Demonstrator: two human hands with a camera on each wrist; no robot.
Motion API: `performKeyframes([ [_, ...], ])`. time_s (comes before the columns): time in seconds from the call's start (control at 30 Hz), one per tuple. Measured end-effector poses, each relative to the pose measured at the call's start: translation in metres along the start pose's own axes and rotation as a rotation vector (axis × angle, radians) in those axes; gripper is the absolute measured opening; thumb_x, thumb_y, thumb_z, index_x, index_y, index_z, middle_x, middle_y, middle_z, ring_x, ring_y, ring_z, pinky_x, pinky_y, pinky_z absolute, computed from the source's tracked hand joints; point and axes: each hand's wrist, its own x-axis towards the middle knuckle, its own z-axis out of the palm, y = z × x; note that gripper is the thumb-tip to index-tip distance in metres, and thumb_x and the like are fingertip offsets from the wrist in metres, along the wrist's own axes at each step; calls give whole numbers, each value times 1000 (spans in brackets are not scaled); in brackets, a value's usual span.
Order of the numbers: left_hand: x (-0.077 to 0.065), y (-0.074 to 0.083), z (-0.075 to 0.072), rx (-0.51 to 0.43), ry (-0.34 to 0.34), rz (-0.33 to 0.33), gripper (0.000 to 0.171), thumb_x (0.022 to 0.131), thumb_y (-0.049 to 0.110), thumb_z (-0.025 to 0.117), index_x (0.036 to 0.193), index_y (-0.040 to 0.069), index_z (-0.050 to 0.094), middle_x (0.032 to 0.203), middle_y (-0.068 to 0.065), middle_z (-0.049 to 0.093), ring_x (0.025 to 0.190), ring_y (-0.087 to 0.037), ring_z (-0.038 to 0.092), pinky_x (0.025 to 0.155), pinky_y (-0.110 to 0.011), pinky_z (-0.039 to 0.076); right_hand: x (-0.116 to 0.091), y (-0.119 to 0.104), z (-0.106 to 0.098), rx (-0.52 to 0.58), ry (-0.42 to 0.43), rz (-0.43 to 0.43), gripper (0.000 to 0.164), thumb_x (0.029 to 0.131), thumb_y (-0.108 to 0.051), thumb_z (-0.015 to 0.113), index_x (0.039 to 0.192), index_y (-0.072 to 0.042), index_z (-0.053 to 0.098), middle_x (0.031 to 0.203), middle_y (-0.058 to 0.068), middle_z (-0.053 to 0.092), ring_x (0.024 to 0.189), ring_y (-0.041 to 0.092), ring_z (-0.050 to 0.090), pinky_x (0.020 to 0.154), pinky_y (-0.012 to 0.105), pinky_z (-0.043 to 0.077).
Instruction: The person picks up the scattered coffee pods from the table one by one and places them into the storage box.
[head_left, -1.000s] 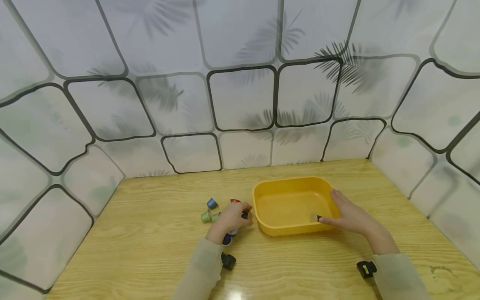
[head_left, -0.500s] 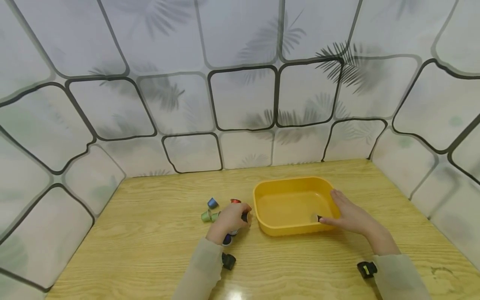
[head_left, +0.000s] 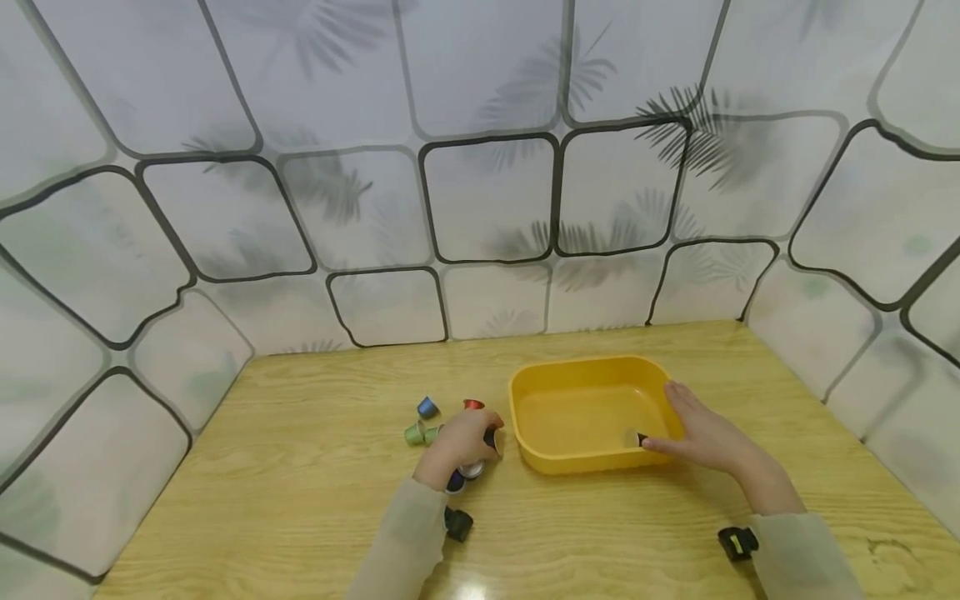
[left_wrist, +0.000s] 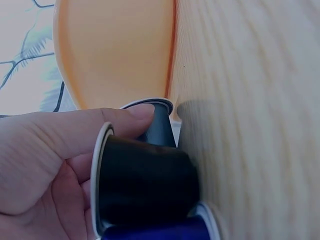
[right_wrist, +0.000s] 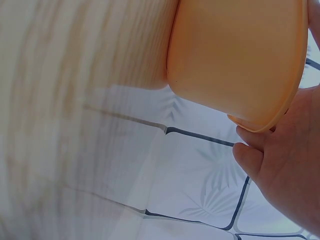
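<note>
My left hand (head_left: 459,439) is at the pile of coffee capsules left of the yellow tray. It pinches a black capsule (left_wrist: 161,127) under the thumb, seen in the left wrist view. In front of that lies another black capsule (left_wrist: 145,182), with a dark blue capsule (left_wrist: 160,232) below it. My right hand (head_left: 708,435) holds the right end of the yellow tray (head_left: 577,462), thumb at the near rim and fingers along the right side. A small black capsule (head_left: 641,439) shows inside the tray by the thumb.
Around my left hand lie a blue capsule (head_left: 427,407), a green capsule (head_left: 415,433), a red capsule (head_left: 473,404) and a silver-rimmed capsule (head_left: 472,470). Patterned panels (head_left: 495,300) enclose the wooden table (head_left: 300,500) at the back and sides.
The left hand has closed in on the black capsule and dipped slightly. The right hand and tray stay in place; the head view shifts a little.
</note>
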Motion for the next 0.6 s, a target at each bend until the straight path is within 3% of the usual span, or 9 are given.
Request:
performKeyframes([
  [0.23, 2, -3, 2, -2, 18, 14, 37, 70, 12, 75, 105, 6, 62, 101, -6, 61, 93, -22, 56, 80, -34, 44, 0, -1, -1, 0, -6, 4, 101, 76, -51, 61, 133, 16, 11, 138, 34, 8, 125, 46, 10, 95, 58, 15],
  [0.6, 3, -6, -2, -105, 92, -2, 41, 72, 12, 73, 109, 2, 60, 104, -9, 61, 98, -24, 54, 84, -36, 42, 0, 0, 0, 4, -6, 2, 101, 76, -51, 61, 134, 15, 11, 138, 34, 8, 126, 45, 9, 95, 58, 15],
])
